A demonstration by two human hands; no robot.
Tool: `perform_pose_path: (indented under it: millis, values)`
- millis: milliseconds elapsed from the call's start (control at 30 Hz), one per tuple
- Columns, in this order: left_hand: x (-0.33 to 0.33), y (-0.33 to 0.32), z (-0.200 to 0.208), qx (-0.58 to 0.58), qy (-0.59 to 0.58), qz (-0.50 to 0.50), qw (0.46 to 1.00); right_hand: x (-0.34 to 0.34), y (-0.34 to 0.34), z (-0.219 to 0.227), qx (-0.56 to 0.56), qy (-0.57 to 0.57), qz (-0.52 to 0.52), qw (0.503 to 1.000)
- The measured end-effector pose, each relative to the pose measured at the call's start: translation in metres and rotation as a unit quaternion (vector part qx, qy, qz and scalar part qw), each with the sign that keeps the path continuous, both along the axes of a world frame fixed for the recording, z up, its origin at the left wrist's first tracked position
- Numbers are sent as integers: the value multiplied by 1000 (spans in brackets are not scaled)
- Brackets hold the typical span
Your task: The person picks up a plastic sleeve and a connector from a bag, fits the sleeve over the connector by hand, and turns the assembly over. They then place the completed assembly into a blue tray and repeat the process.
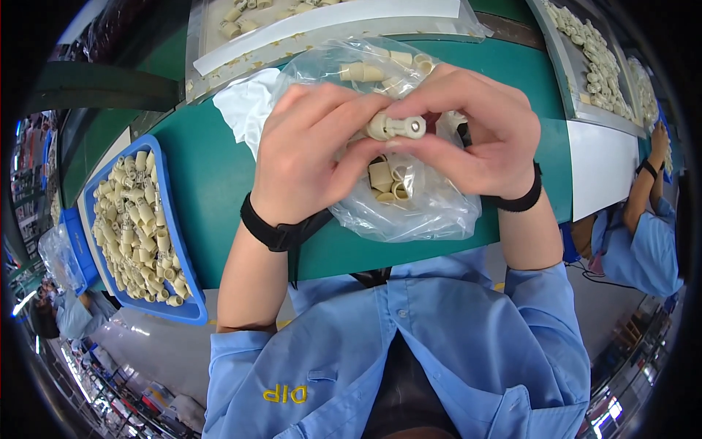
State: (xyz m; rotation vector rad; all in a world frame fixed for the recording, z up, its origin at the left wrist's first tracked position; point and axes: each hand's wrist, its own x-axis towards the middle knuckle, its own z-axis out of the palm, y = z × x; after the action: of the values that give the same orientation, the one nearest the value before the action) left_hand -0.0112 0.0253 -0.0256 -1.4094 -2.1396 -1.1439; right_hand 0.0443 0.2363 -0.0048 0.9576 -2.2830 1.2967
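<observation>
Bag of clear plastic [402,225] serves as my landmark, lying on a green tabletop [212,190] with cream sleeves [362,72] inside. Through the head camera I see the left hand [307,150] and the right hand [488,128] brought together over the bag, thumbs and fingers of both pinching one cream part [397,127]. Its round end shows a shiny centre; the fingertips cover much of the rest, so I can't fairly judge its full shape. Left of the bag I see a blue tray [191,313] heaped with cream pieces [131,227]. A white cloth [245,110] lies just beside the bag's upper left. Well right of the bag is a co-worker's forearm [640,189].
</observation>
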Motion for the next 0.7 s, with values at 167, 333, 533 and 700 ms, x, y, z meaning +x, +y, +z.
perform_pose_path:
  millis: [167, 333, 533, 700]
  values:
    - [0, -3, -5, 44, -73, -8, 996, 3, -6, -8, -176, 21, -22, 984]
    - [0, -1, -8, 134, -134, -25, 982, 3, -5, -7, -148, 123, -10, 981]
    - [3, 2, -7, 148, -109, -38, 982, -5, -9, -10, -38, 243, 6, 969]
    - [3, 1, -9, 142, -89, -13, 986, -4, -12, -8, -8, 236, 19, 972]
